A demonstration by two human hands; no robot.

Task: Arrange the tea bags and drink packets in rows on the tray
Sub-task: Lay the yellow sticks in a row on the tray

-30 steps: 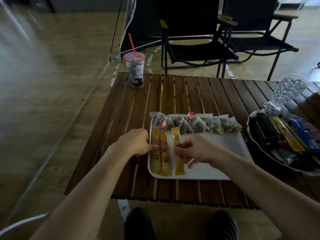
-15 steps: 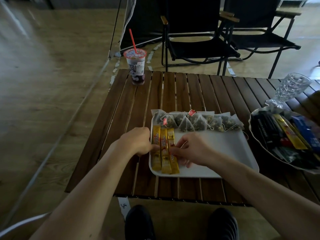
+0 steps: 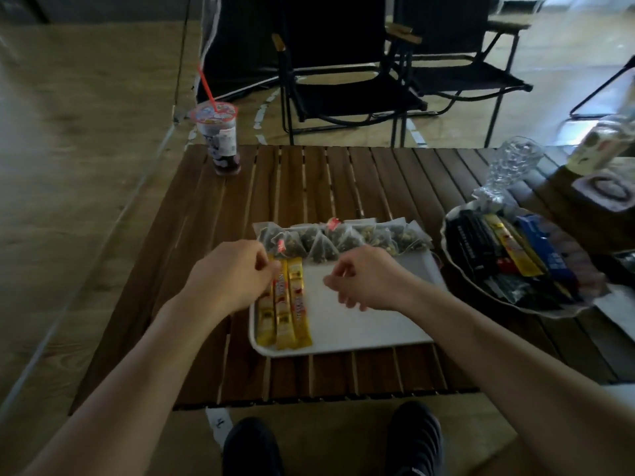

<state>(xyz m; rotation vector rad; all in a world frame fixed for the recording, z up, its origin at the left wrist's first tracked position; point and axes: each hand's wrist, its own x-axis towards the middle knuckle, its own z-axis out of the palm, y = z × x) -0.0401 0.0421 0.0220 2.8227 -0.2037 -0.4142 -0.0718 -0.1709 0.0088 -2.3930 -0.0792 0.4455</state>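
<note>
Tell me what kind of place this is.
Probably a casual indoor café or camping-style lounge: a slatted wooden table, black folding chairs behind it, and a takeaway cup with a straw.

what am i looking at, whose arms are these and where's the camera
No machine: these are a person's two bare arms, filmed by one camera worn on the head, looking down. On a table sits a tray. Tea bags line its far edge; three yellow packets lie side by side at its left. The left hand touches their tops; whether it pinches one is unclear. The right hand hovers, loosely curled, holding nothing. A dish of more stands at the right, a cup far left.
</note>
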